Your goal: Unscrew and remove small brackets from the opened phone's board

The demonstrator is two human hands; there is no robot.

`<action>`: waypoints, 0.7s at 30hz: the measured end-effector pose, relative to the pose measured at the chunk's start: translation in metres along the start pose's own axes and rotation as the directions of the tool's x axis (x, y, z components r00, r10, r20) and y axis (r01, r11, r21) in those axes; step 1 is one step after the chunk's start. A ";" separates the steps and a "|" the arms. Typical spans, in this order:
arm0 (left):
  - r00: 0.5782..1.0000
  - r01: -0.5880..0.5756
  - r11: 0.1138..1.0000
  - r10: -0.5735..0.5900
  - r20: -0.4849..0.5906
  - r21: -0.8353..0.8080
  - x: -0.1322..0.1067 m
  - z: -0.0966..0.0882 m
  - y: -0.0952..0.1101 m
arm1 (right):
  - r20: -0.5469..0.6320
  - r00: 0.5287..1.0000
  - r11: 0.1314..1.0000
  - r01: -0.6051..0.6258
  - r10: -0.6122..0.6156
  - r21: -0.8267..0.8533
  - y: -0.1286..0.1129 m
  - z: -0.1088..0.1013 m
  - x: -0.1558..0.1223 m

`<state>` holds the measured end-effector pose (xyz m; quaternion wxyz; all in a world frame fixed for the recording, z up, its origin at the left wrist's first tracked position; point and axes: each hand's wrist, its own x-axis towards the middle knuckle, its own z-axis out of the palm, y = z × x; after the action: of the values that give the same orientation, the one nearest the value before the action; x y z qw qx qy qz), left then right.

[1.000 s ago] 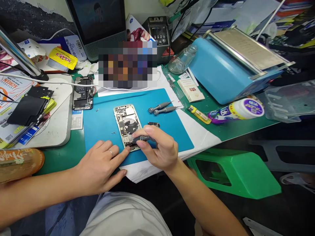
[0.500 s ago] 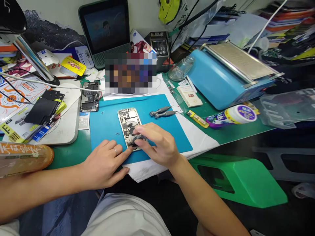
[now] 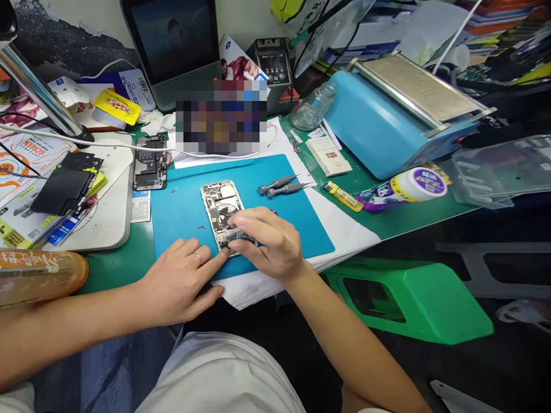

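Observation:
An opened phone (image 3: 216,215) with its circuit boards bare lies on a blue mat (image 3: 181,201). My left hand (image 3: 176,281) rests at the mat's front edge, fingers stretched out, its index fingertip touching the phone's lower end. Over the phone's lower half, my right hand (image 3: 271,244) is closed in a loose pinch on a small grey screwdriver (image 3: 241,235), whose tip I cannot make out. Two more grey screwdrivers (image 3: 284,186) lie side by side on the mat, right of the phone. Several tiny screws (image 3: 201,227) are scattered left of it.
A second opened phone (image 3: 150,163) lies behind the mat's left corner. At the left are a lamp pole (image 3: 43,92), boxes and an orange-tinted bottle (image 3: 43,278). A blue machine (image 3: 370,126), cigarette pack (image 3: 329,156) and white-purple tub (image 3: 407,188) stand right. A green stool (image 3: 422,298) is below.
The view has shifted slightly, so the whole bench sits a little higher and further left. Both hands keep their places at the phone; the right hand's fingers have turned slightly around the screwdriver.

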<state>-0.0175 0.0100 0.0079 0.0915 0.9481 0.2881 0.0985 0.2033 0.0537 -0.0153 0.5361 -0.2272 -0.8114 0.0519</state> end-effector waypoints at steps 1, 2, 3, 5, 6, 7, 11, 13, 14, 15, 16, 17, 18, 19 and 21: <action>1.000 -0.001 1.000 0.001 0.000 0.001 0.000 0.000 0.000 | -0.002 1.000 1.000 -0.002 0.002 0.002 0.000 0.000 0.001; 1.000 -0.003 1.000 0.003 0.001 0.002 0.000 0.000 0.000 | -0.001 1.000 1.000 -0.004 0.004 0.007 0.000 0.000 0.002; 1.000 -0.004 1.000 0.004 0.001 0.002 0.000 0.000 0.000 | 0.002 1.000 1.000 -0.005 0.005 0.014 0.000 0.000 0.002; 1.000 -0.005 1.000 0.005 0.003 0.005 0.000 0.000 -0.001 | 0.012 1.000 1.000 -0.002 0.001 0.026 0.000 -0.001 0.002; 1.000 -0.005 1.000 0.005 0.004 0.007 0.000 0.000 -0.001 | 0.015 1.000 1.000 0.002 -0.003 0.027 0.000 -0.001 0.002; 1.000 -0.005 1.000 0.005 0.004 0.009 0.000 0.000 -0.001 | 0.015 1.000 1.000 0.007 -0.008 0.024 0.000 -0.001 0.001; 1.000 -0.009 1.000 0.009 0.000 0.013 0.000 0.000 0.000 | 0.002 1.000 0.999 0.026 -0.026 -0.032 -0.001 -0.001 -0.004; 1.000 -0.010 1.000 0.010 -0.004 0.014 0.000 -0.001 0.000 | -0.006 0.999 0.997 0.036 -0.036 -0.068 -0.001 0.000 -0.006; 1.000 -0.010 1.000 0.010 -0.007 0.014 0.000 -0.001 0.000 | -0.011 0.999 0.996 0.037 -0.038 -0.084 -0.002 0.000 -0.007; 1.000 -0.010 1.000 0.010 -0.009 0.015 0.000 0.000 0.000 | -0.018 0.999 0.995 0.033 -0.035 -0.095 -0.002 0.000 -0.007; 1.000 -0.011 1.000 0.012 -0.012 0.015 0.000 0.000 -0.001 | -0.026 0.999 0.994 0.025 -0.027 -0.103 -0.002 0.000 -0.006; 1.000 -0.013 1.000 0.014 -0.014 0.015 0.000 0.000 -0.001 | -0.035 0.999 0.994 0.014 -0.017 -0.107 -0.003 0.001 -0.006; 1.000 -0.015 1.000 0.015 -0.015 0.015 0.000 0.000 -0.001 | -0.041 0.999 0.994 0.003 -0.008 -0.109 -0.003 0.001 -0.006; 1.000 -0.017 1.000 0.017 -0.014 0.015 0.000 0.001 -0.001 | -0.045 0.999 0.994 -0.003 -0.002 -0.109 -0.003 0.001 -0.005; 1.000 -0.016 1.000 0.016 -0.014 0.015 0.001 0.001 -0.001 | -0.045 0.999 0.994 0.001 -0.006 -0.107 -0.003 0.001 -0.005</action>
<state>-0.0173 0.0112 0.0067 0.0819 0.9504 0.2817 0.1037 0.2033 0.0491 -0.0189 0.5413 -0.2554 -0.8011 0.0022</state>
